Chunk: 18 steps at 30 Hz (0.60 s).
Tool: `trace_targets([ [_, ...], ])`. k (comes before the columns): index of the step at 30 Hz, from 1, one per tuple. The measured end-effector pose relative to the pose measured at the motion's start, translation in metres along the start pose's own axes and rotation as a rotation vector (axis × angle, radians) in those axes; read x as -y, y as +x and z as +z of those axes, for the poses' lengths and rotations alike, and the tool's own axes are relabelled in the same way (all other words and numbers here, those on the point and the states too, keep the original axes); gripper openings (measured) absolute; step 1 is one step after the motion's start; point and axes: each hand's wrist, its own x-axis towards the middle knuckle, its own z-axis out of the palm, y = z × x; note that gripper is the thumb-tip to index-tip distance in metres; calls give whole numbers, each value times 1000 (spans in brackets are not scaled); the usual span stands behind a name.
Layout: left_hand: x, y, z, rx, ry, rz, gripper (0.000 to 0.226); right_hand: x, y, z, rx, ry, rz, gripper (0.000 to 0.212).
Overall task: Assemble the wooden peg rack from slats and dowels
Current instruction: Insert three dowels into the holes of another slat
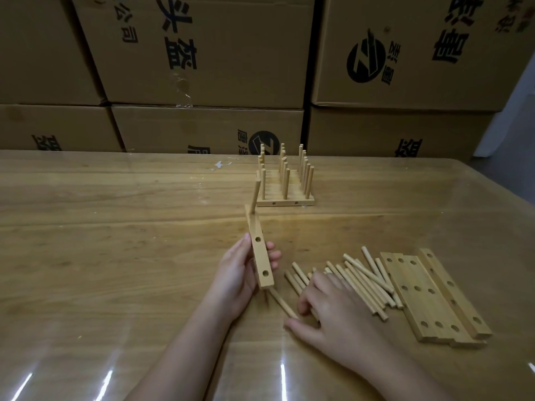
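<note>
My left hand (240,273) gripped a slat (260,256), tilted on end over the counter (115,241), one dowel (254,198) in its far hole. My right hand (333,311) lay over the loose dowels (364,273), fingertips hidden; I couldn't tell whether it held one.
</note>
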Motion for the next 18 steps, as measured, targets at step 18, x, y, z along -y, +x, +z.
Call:
trace_targets([
  [18, 6, 3, -7, 105, 110, -53, 31, -6, 6, -13, -236, 630, 179, 8],
])
